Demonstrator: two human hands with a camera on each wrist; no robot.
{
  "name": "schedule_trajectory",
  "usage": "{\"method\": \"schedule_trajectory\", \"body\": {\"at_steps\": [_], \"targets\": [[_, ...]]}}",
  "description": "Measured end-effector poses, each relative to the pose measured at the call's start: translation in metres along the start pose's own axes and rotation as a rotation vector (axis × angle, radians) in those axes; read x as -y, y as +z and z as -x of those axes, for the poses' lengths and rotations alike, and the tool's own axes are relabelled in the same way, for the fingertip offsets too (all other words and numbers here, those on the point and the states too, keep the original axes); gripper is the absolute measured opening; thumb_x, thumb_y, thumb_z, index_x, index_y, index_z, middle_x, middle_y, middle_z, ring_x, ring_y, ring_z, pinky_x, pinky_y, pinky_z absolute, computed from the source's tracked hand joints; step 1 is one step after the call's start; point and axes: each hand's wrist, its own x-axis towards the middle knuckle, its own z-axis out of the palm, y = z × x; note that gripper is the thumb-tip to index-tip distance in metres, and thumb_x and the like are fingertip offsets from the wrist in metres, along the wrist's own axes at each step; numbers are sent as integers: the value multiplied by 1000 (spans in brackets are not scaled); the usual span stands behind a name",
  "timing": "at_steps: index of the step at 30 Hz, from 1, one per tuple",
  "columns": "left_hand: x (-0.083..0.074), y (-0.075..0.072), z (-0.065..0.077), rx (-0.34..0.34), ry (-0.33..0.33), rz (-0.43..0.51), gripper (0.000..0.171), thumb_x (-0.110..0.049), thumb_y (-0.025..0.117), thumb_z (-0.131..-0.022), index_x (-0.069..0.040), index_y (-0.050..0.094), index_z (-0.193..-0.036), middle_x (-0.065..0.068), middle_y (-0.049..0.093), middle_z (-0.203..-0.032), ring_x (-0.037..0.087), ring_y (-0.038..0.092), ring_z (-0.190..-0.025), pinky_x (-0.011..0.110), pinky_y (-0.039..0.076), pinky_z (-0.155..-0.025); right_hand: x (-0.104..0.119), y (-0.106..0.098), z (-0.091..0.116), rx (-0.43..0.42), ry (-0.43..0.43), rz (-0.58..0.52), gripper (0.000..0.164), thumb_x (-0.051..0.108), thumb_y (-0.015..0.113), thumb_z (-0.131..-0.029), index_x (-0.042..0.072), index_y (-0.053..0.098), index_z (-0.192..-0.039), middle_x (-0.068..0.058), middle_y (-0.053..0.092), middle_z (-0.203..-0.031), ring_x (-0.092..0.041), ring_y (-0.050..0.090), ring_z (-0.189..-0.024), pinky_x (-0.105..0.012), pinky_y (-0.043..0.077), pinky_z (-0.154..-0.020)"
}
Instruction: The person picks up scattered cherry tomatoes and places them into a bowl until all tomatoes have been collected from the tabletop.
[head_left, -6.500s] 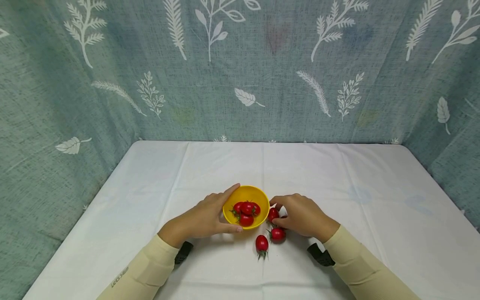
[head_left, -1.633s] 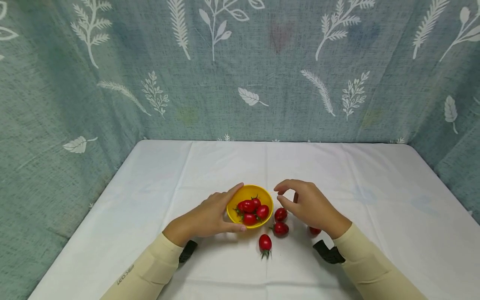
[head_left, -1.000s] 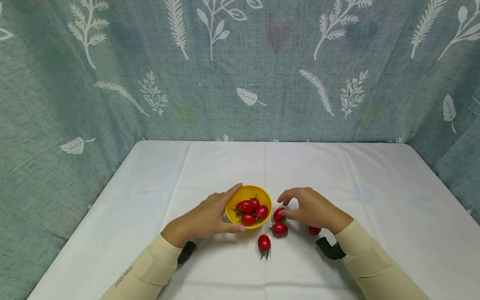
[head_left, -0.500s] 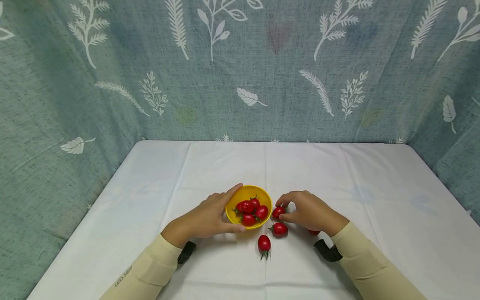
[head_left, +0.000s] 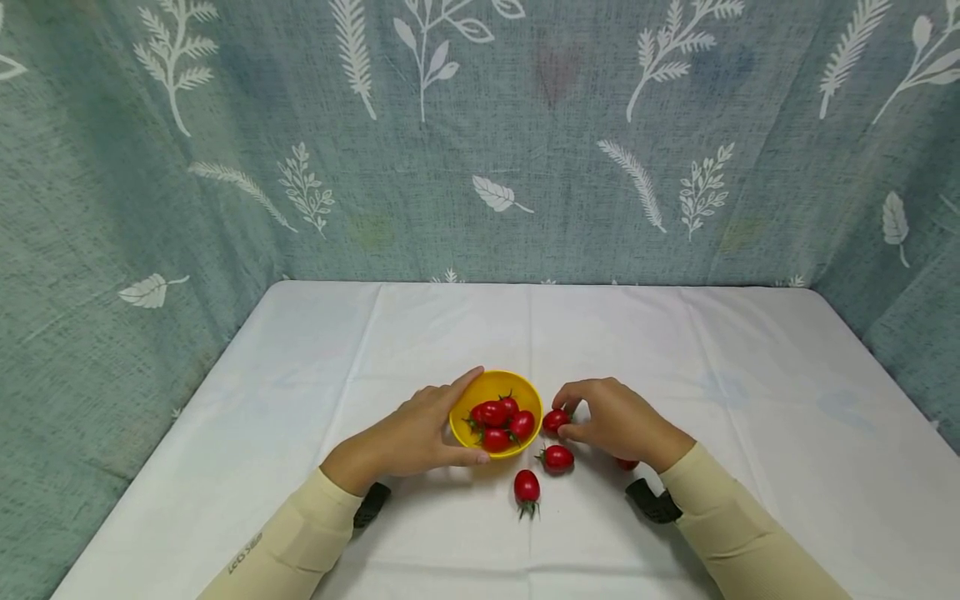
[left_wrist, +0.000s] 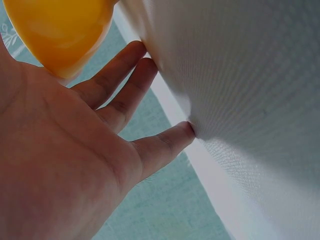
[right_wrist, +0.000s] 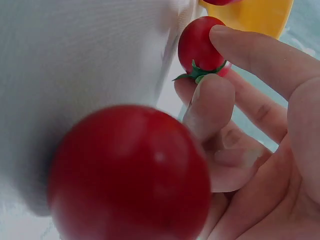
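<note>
In the head view, my left hand (head_left: 420, 433) holds the yellow bowl (head_left: 468, 396) between thumb and forefinger; its other fingers meet the white cloth in the left wrist view. Several red cherry tomatoes (head_left: 495, 439) with green stems lie inside the bowl. Just right of the rim, my right hand (head_left: 618, 421) pinches a cherry tomato (right_wrist: 197, 45) between thumb and fingers, its green calyx showing beside a fingertip in the right wrist view. A second loose tomato (head_left: 557, 459) lies nearer the person, and a third tomato (head_left: 527, 487) lies nearer still, stem end toward the person.
One more tomato (head_left: 627, 464) sits partly hidden under the right wrist and looms large in the right wrist view. A white cloth (head_left: 420, 333) covers the table. Patterned green curtains (head_left: 480, 150) stand behind and at both sides.
One more tomato is in the bowl than in the earliest frame. My right hand has come down from above and taken hold of a loose tomato, shifting it slightly. The left hand stays at the bowl.
</note>
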Motion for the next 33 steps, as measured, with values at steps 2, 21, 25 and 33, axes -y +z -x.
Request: {"method": "schedule_trajectory", "body": {"at_steps": [2, 21, 25, 33], "targets": [[0, 1, 0, 0, -1, 1, 110, -63, 78, -76, -35, 15, -161, 6, 49, -150, 30, 45, -133, 57, 42, -107, -1, 0, 0, -5, 3, 6, 22, 19, 81, -84, 22, 73, -104, 12, 70, -89, -9, 56, -78, -28, 48, -71], [2, 1, -1, 4, -8, -2, 110, -65, 77, -75, -38, 13, -160, 6, 48, -152, 29, 45, -132, 56, 44, -106, 7, -15, 6, -141, -33, 43, 22, 22, 82, -83, 20, 74, -104, 9, 71, -91, -11, 58, -74, -27, 49, -68], [2, 1, -2, 0, -6, -4, 110, -66, 77, -75, -39, 13, -160, 5, 48, -151, 28, 45, -132, 55, 44, -106, 9, -18, 8, -162, -49, 40, 22, 22, 82, -84, 20, 74, -104, 8, 72, -92, -8, 52, -64, -24, 47, -61], [4, 2, -2, -1, 4, -3, 110, -66, 77, -75, -37, 13, -161, 4, 48, -152, 28, 45, -132, 55, 43, -106, 15, -23, 12, -211, -90, 23, 23, 23, 82, -84, 21, 75, -106, 8, 72, -96, -8, 51, -60, -23, 47, -57]]}}
